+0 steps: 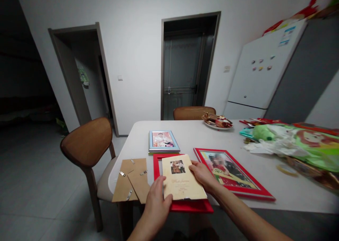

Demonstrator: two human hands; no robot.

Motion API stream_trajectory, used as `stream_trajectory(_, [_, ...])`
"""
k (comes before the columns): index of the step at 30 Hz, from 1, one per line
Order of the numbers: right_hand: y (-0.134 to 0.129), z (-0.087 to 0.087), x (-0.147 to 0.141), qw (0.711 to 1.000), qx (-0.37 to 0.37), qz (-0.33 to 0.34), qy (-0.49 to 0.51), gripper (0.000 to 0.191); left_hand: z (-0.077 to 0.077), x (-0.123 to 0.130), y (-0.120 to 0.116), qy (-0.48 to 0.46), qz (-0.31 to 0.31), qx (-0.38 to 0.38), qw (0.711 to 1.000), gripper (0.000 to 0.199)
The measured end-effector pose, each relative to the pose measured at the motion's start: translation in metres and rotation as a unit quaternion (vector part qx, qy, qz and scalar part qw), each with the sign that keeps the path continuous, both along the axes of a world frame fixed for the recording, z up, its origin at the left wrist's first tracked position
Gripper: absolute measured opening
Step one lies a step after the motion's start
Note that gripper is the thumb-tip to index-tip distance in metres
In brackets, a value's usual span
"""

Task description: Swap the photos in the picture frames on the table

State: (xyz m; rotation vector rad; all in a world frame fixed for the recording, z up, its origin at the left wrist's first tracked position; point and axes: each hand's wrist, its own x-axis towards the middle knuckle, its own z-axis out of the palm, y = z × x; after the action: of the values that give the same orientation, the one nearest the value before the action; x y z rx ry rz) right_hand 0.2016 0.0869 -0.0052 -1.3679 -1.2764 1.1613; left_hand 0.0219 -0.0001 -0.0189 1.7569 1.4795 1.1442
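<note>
My left hand [158,197] and my right hand [202,175] hold a cream paper insert [182,188] by its left and right edges. A small photo and reddish print show on the sheet. Beneath it lies a red picture frame [190,206], mostly covered by the paper. Left of my left hand rests a brown frame backing board [120,189] with metal clips and a hinged stand. To the right of my right hand is a second red frame [258,188] with a portrait in it. Farther back, a light-blue frame [150,142] with a picture lies on the table.
The white table [190,135] also carries a plate of items [219,122], a tape roll [286,170] and a pile of bags [286,138] at right. Brown chairs stand left [90,142] and behind [194,112]. A white fridge [262,68] is at back right.
</note>
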Motion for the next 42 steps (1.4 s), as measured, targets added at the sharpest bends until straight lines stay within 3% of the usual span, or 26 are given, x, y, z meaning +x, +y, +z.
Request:
stream_trajectory(4, [0.009, -0.013, -0.011, 0.999, -0.015, 0.038, -0.015, 0.042, -0.01, 0.002, -0.004, 0.078, -0.027, 0.031, 0.996, 0.05])
stream_trajectory(11, [0.011, -0.005, -0.014, 0.972, 0.053, 0.015, -0.227, 0.034, -0.014, -0.002, -0.003, 0.127, -0.04, 0.054, 0.99, 0.044])
stream_trajectory(13, [0.009, -0.002, -0.014, 0.947, 0.067, -0.001, -0.313, 0.03, -0.011, -0.002, -0.003, 0.148, -0.042, 0.052, 0.987, 0.04])
stream_trajectory(17, [0.004, -0.002, -0.012, 0.848, 0.082, -0.008, -0.524, 0.032, -0.004, 0.003, -0.004, 0.193, -0.057, 0.044, 0.979, 0.032])
stream_trajectory(19, [0.001, -0.003, -0.011, 0.832, 0.092, -0.002, -0.548, 0.032, -0.002, 0.003, -0.005, 0.197, -0.063, 0.041, 0.978, 0.032])
stream_trajectory(23, [-0.011, 0.0, -0.021, 0.847, 0.133, 0.023, -0.514, 0.033, 0.0, -0.018, -0.01, 0.189, -0.052, 0.047, 0.979, 0.043])
stream_trajectory(27, [-0.034, 0.007, -0.055, 0.864, 0.219, 0.113, -0.439, 0.033, 0.0, -0.071, -0.012, 0.28, 0.025, 0.008, 0.96, 0.059])
stream_trajectory(32, [-0.057, 0.004, -0.116, 0.826, 0.272, 0.204, -0.45, 0.04, -0.015, -0.121, -0.009, 0.36, 0.123, -0.038, 0.924, 0.057])
stream_trajectory(35, [-0.058, -0.002, -0.138, 0.818, 0.274, 0.213, -0.459, 0.048, -0.026, -0.13, -0.004, 0.342, 0.141, -0.006, 0.929, 0.047])
stream_trajectory(37, [-0.056, -0.004, -0.143, 0.83, 0.271, 0.211, -0.438, 0.053, -0.027, -0.13, -0.001, 0.313, 0.147, 0.022, 0.938, 0.044])
stream_trajectory(40, [-0.054, 0.0, -0.137, 0.87, 0.253, 0.195, -0.374, 0.053, -0.017, -0.126, -0.001, 0.25, 0.154, 0.064, 0.954, 0.041])
stream_trajectory(42, [-0.057, 0.007, -0.123, 0.892, 0.256, 0.189, -0.322, 0.042, -0.004, -0.116, -0.003, 0.207, 0.148, 0.093, 0.963, 0.038])
